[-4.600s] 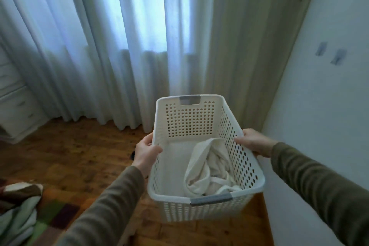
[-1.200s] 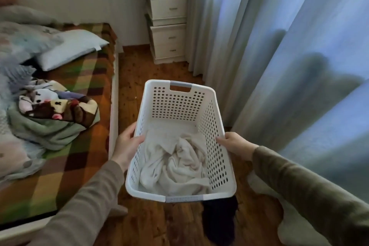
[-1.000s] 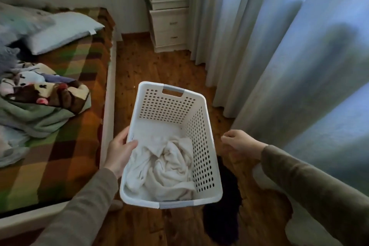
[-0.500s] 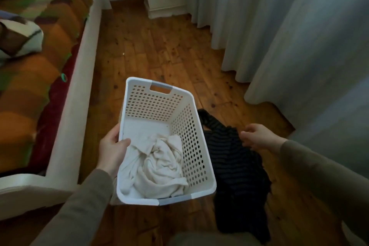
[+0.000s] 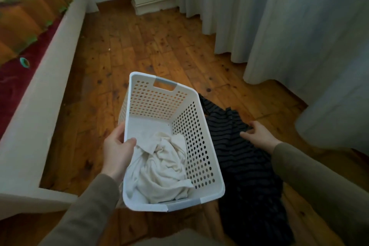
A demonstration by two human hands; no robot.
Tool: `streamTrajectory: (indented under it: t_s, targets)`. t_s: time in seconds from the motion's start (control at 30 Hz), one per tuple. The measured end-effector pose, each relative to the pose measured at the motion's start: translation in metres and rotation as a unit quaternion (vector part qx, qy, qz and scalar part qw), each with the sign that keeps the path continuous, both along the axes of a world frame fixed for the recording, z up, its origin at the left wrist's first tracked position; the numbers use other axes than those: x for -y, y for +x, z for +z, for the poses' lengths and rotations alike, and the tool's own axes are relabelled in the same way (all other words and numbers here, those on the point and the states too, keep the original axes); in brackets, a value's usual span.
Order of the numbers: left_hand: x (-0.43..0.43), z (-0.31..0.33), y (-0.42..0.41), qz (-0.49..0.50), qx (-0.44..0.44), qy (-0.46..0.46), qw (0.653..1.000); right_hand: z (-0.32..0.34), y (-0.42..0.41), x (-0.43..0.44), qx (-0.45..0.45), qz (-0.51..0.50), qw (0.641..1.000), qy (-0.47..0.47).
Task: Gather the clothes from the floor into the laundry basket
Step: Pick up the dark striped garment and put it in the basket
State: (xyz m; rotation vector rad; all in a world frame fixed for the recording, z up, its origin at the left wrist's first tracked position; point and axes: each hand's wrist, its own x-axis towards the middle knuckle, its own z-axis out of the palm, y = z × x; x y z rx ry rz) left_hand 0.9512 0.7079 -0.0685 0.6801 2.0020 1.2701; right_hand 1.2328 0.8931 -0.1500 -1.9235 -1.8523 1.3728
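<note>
A: L hand gripped the laundry basket rim, white cloth inside; R hand, fingers loose, touched the striped garment on the floor.

B: Risk: one-handed hold, so the basket could've tipped.

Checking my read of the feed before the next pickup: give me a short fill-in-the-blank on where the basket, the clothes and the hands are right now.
1. The left hand grips the laundry basket by its ____ rim.
2. The garment already inside the basket is ____ in colour.
3. The dark striped garment lies on the wooden ____.
4. The right hand reaches down to the ____ garment.

Missing words: left; white; floor; striped
</note>
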Motion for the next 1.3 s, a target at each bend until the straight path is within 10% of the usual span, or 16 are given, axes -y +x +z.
streamTrajectory:
  t_s: [0.93,1.3]
  targets:
    - [-0.034,-0.01,0.042,-0.047,-0.116,0.019,0.992,-0.128,-0.019,0.016,0.337,0.194,0.92,-0.047]
    - [-0.036,-0.008,0.053,-0.049,-0.116,0.024,0.992,-0.1,-0.011,0.009,0.197,0.153,0.968,0.035]
